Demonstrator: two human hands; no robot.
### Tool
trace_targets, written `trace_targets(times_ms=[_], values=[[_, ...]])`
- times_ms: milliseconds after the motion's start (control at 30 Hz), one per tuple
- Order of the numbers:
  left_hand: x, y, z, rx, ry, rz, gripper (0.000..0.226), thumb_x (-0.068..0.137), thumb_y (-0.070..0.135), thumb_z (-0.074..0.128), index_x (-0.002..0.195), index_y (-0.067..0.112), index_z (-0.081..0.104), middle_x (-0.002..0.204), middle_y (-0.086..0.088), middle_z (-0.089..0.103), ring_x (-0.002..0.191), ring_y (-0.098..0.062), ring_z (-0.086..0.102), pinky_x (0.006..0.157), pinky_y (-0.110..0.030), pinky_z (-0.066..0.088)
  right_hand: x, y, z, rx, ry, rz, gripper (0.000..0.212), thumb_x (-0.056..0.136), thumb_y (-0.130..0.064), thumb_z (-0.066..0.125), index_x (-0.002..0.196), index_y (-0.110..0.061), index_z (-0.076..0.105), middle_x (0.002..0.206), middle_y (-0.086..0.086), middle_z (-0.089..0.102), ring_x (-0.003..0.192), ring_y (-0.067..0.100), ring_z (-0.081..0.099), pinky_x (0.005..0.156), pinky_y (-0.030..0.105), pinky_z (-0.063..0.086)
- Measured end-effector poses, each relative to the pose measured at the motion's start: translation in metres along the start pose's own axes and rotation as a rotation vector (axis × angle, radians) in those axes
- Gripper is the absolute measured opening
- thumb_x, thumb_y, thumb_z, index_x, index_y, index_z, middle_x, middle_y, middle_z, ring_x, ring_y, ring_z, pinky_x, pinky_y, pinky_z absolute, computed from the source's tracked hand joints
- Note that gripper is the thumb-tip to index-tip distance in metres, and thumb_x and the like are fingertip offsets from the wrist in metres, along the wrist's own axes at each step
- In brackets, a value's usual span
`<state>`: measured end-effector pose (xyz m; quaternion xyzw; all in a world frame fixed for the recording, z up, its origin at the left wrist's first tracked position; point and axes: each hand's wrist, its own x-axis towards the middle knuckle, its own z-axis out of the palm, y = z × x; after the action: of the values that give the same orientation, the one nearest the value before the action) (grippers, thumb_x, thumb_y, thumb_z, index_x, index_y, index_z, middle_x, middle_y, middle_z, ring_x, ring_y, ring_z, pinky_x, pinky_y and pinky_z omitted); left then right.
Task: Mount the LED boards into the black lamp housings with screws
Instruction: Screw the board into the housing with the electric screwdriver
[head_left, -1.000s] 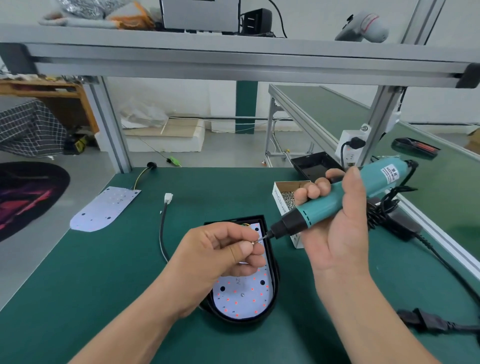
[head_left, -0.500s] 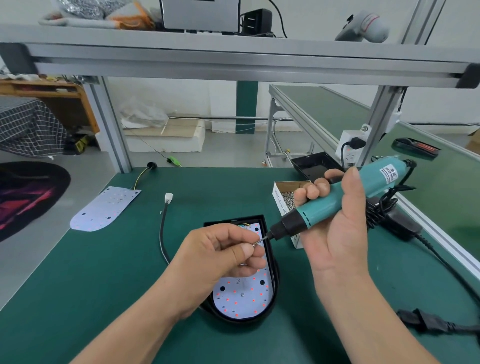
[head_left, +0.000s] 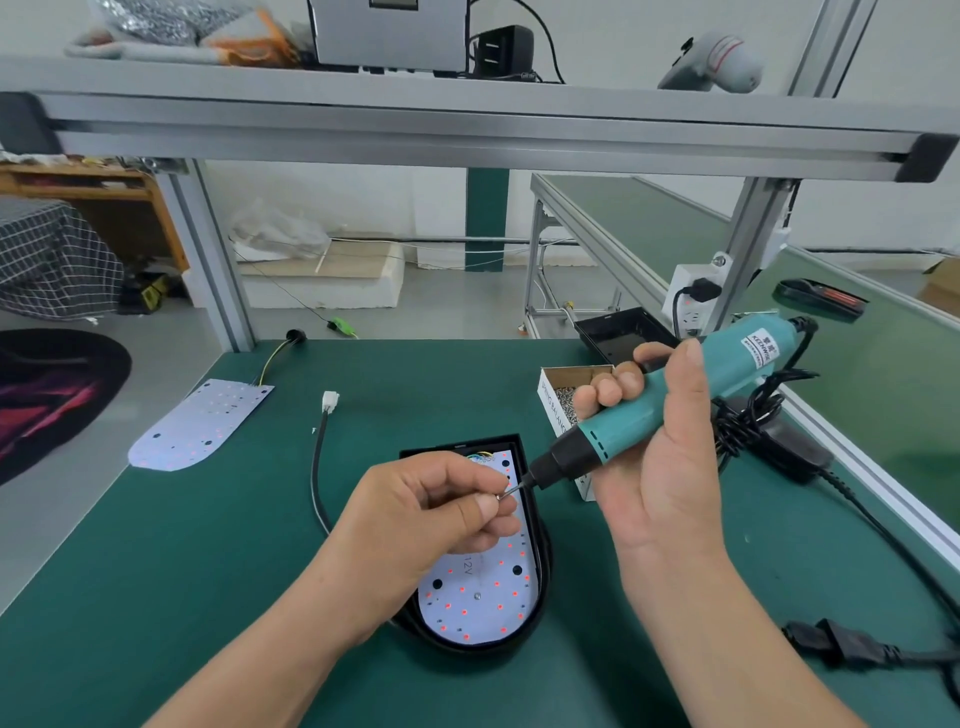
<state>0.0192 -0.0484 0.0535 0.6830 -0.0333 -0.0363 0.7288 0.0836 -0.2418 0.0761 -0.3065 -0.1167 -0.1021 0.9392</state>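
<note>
Housing (head_left: 540, 587), black and rounded at the near end, lies flat on the green counter (head_left: 156, 597) in front of the person. A white LED board (head_left: 483, 603) with small red dots sits inside it. The left hand (head_left: 426, 525) is above the board, and its thumb and finger pinch a tiny screw (head_left: 500, 496) in a tight grip. The right hand (head_left: 660, 457) is wrapped around a teal electric screwdriver (head_left: 670, 410), held at a slant. The thin tip of the tool touches the screw. Just behind the right hand stands a small open box of screws (head_left: 563, 395). A black tray (head_left: 623, 335) sits past the box at the far edge. A black cable with a white plug (head_left: 330, 401) curls out from the left side of the housing. A second LED board (head_left: 200, 423) lies flat, well apart, at the far left of the counter. The tool's black cord (head_left: 748, 415) is bunched to the right.
</note>
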Motion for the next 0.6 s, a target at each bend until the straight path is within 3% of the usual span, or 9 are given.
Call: trace_targets(times_ms=[600], values=[[0.0022, -0.0017, 0.0008, -0.002, 0.053, 0.052, 0.033, 0.098, -0.007, 0.068, 0.09, 0.023, 0.081, 0.097, -0.013, 0.082, 0.093, -0.03, 0.081, 0.076, -0.027, 0.063, -0.0018, 0.0009, 0.0009, 0.002, -0.046, -0.036, 0.033, 0.095, -0.048, 0.072, 0.104, -0.017, 0.062, 0.08, 0.0, 0.052, 0.073, 0.018, 0.058, 0.083, 0.036, 0.056]])
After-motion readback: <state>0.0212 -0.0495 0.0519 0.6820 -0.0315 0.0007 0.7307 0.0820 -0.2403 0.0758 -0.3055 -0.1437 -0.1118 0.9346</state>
